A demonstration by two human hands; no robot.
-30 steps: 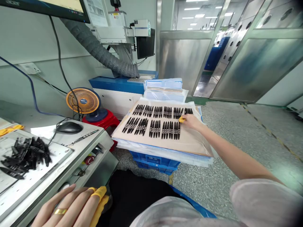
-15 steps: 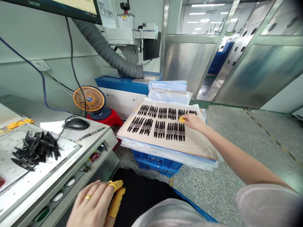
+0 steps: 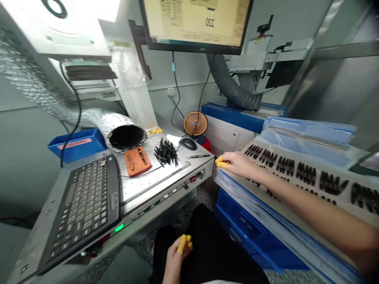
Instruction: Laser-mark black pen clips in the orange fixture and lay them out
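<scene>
My right hand (image 3: 237,163), with yellow finger cots on its fingertips, is over the left edge of the sheet-covered stack (image 3: 251,195). Its thumb and fingers are closed; a dark bit shows between them, too small to make out. Rows of slim black pointed pieces (image 3: 306,173) with pale marks lie on the stack's top sheet, partly behind my forearm. Above my lap, my left hand (image 3: 177,252) is curled shut, its cot-covered fingertips together and nothing visible in them. On the workbench is a loose pile of black pieces (image 3: 166,153), left of my right hand.
An orange-brown block (image 3: 137,161) bearing a dark piece sits beside the pile. A keyboard (image 3: 85,205), a mouse (image 3: 188,143) and a pen-like stick (image 3: 199,156) are on the bench. A foil duct (image 3: 128,134) opens above it. Blue crates (image 3: 242,225) support the stack.
My view has turned left toward the bench. My right hand has moved from the rows of pieces to the stack's left edge. My left hand has gone from lying extended to curled.
</scene>
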